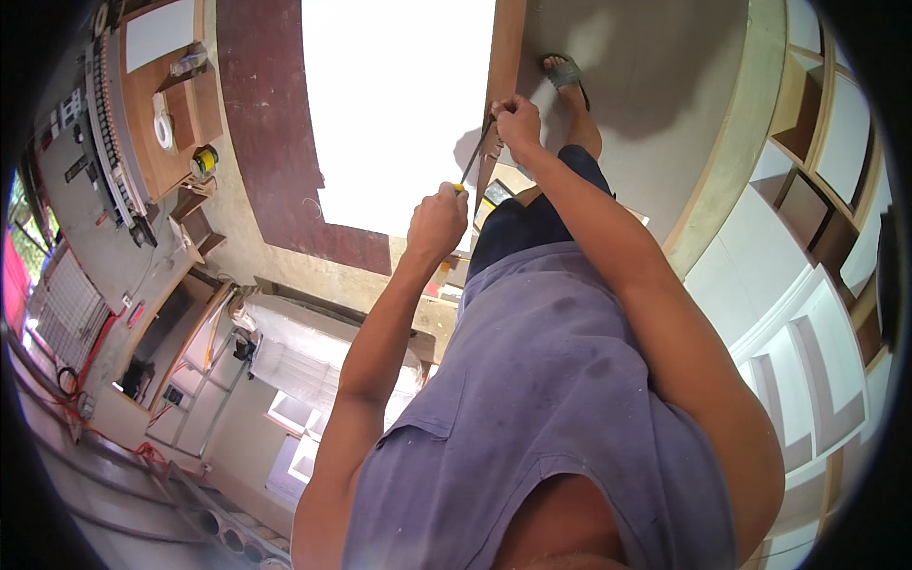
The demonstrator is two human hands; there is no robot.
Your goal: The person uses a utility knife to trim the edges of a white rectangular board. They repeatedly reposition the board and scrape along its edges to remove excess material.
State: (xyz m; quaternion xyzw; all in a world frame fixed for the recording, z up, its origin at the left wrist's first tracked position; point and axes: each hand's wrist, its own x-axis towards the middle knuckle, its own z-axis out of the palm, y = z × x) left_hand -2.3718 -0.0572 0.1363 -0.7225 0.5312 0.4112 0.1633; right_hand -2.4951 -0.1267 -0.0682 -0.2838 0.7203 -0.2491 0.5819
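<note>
My left hand (439, 223) is closed round a thin tool (473, 161) with a yellow part showing at the grip and a long dark shaft; its exact kind is too small to tell. The shaft slants up and right across the corner of a large white panel (399, 104). At the shaft's far end, my right hand (518, 125) is closed with fingertips pinched beside the panel's wood-coloured edge (503, 47). Whether those fingers grip the shaft's tip or a small piece there cannot be made out.
A dark red board (261, 114) lies under the white panel's left side. On the left stands a wooden bench (180, 104) with a roll of white tape (163, 128) and a yellow-black roll (203, 160). White and wooden cabinet frames (798, 370) line the right. My sandalled foot (562, 71) is beside the panel.
</note>
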